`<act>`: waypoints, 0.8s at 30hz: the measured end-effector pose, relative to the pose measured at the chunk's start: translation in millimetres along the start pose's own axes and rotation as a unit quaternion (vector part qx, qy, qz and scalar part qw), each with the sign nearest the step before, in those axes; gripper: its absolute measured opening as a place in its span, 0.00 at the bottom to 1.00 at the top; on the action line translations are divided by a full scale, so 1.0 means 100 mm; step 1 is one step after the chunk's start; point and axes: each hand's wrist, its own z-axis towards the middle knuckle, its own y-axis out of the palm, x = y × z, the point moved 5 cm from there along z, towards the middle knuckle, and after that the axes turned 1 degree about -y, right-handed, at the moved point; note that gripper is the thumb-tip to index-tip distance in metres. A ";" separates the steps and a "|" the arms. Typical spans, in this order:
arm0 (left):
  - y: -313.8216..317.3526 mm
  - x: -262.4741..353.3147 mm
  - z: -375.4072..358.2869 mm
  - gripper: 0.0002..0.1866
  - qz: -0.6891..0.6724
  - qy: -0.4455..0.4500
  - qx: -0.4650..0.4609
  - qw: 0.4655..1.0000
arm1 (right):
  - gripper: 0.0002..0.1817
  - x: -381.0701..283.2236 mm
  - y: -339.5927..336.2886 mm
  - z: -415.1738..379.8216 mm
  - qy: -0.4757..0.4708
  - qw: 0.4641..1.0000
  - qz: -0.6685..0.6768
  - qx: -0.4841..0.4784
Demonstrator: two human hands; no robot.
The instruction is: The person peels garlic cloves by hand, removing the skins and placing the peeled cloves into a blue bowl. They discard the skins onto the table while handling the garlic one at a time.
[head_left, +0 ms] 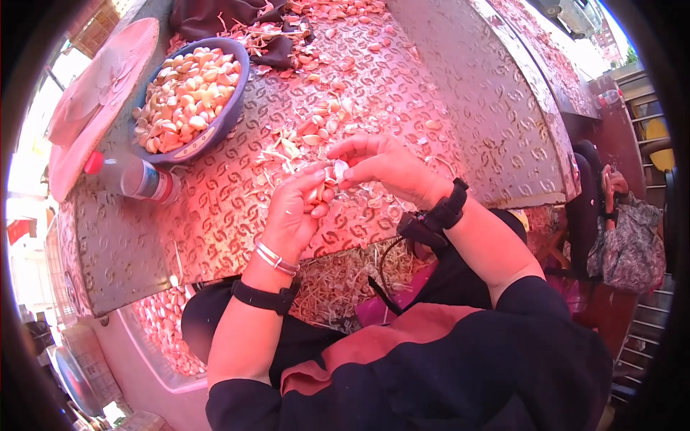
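Observation:
My left hand (291, 212) is closed around some garlic cloves, held just above the near edge of the patterned metal table (237, 179). Opposite it, my right hand (384, 167) pinches a whitish garlic clove (339, 171) between thumb and fingers, where both hands meet. Just beyond my fingers lies a small heap of loose garlic cloves (316, 128) with bits of skin and stalk. A blue bowl (239, 93) heaped with garlic cloves (192, 93) stands at the back left of the table.
A plastic bottle (147, 179) with a red cap lies left, beside a wide-brimmed hat (100, 100). Dark cloth (215, 16) is at the back. Below the table are a tub (169, 381) of garlic and a pile of skins (330, 284). Another person (625, 233) sits at right.

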 end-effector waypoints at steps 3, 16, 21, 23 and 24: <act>0.05 0.01 0.00 0.16 0.028 0.006 -0.006 1.000 | 0.17 0.02 -0.07 -0.04 0.018 0.999 0.049 0.006; 0.22 0.02 -0.07 0.11 -0.034 0.017 -0.007 0.999 | 0.16 -0.15 -0.16 -0.20 -0.007 0.995 0.098 0.032; 0.16 0.02 -0.08 0.11 -0.055 0.025 -0.033 0.998 | 0.15 -0.20 -0.05 -0.20 -0.151 0.984 -0.089 0.005; 0.16 0.04 -0.09 0.10 -0.044 0.035 -0.027 0.998 | 0.15 -0.28 0.03 -0.25 -0.177 0.976 -0.128 0.014; 0.17 0.04 -0.11 0.09 -0.047 0.040 -0.018 0.998 | 0.15 -0.33 0.06 -0.27 -0.201 0.965 -0.166 0.025</act>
